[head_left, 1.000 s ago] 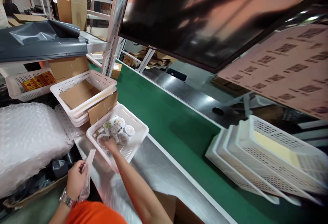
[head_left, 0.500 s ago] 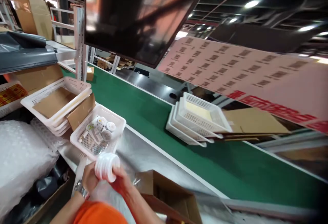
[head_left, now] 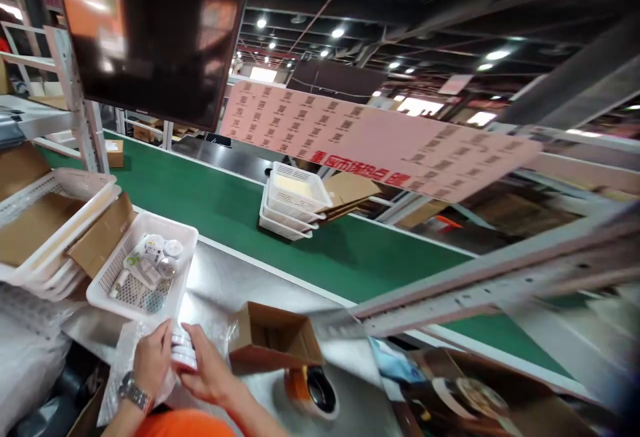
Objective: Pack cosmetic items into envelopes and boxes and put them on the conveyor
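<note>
Between both hands I hold a short stack of white, round, flat-sided discs (head_left: 183, 349); what they are exactly I cannot make out. My left hand (head_left: 151, 359), with a watch at its wrist, closes on the stack's left side. On the right side, the fingers and thumb of my right hand (head_left: 207, 367) press against it. Clear bubble wrap (head_left: 119, 376) lies on the metal bench below my hands. Just beyond them stands a white plastic basket (head_left: 187, 250), holding several small white packaged items (head_left: 154, 246).
An open cardboard box (head_left: 239, 357) and a roll of tape (head_left: 313, 394) are to the right. A green conveyor belt (head_left: 220, 210) runs behind the bench, carrying stacked white baskets (head_left: 287, 214). More baskets (head_left: 55, 264) stand left; a metal post (head_left: 480, 284) crosses the right side.
My view has swung right, bringing the tape roll and metal post into sight. The disc stack has been tipped more upright and lowered over the bubble wrap, still in both hands.
</note>
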The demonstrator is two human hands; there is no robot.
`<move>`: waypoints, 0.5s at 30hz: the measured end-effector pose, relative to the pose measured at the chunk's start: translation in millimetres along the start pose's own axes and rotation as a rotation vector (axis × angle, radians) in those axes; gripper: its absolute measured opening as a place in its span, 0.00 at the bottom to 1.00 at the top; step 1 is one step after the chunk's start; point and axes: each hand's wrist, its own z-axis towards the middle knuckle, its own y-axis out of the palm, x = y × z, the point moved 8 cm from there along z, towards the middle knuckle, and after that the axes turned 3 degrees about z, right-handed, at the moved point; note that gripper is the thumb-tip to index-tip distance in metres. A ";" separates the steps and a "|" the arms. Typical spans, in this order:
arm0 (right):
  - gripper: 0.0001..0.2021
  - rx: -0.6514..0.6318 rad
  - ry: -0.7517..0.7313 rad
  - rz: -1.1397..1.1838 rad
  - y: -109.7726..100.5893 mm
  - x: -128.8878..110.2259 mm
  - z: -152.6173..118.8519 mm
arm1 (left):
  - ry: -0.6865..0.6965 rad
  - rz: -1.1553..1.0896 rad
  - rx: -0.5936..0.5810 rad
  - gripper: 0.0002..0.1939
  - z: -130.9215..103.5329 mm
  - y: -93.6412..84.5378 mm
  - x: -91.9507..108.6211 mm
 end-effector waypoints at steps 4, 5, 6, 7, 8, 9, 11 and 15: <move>0.37 0.159 0.355 0.487 -4.8 27.5 -5.9 | 0.071 0.082 -0.003 0.25 -6.6 8.8 9.7; 0.32 0.220 0.433 0.664 -2.6 33.4 -9.2 | 0.095 0.101 0.003 0.25 -8.7 10.8 14.0; 0.28 0.273 0.488 0.829 0.6 37.4 -12.8 | 0.124 0.119 0.009 0.25 -10.9 13.1 18.9; 0.26 0.308 0.521 0.958 4.1 39.5 -16.4 | 0.158 0.136 0.014 0.25 -13.3 15.7 24.2; 0.25 0.330 0.527 1.033 5.7 39.9 -19.7 | 0.196 0.153 0.021 0.25 -15.7 18.7 29.7; 0.25 0.338 0.505 1.040 4.5 38.5 -22.7 | 0.235 0.168 0.030 0.25 -18.0 21.5 35.1; 0.25 0.309 0.386 0.870 -5.5 30.0 -27.0 | 0.304 0.198 0.064 0.25 -21.6 25.8 44.6; 0.30 0.252 0.154 0.420 -32.4 8.4 -32.9 | 0.440 0.238 0.143 0.27 -28.4 29.4 64.7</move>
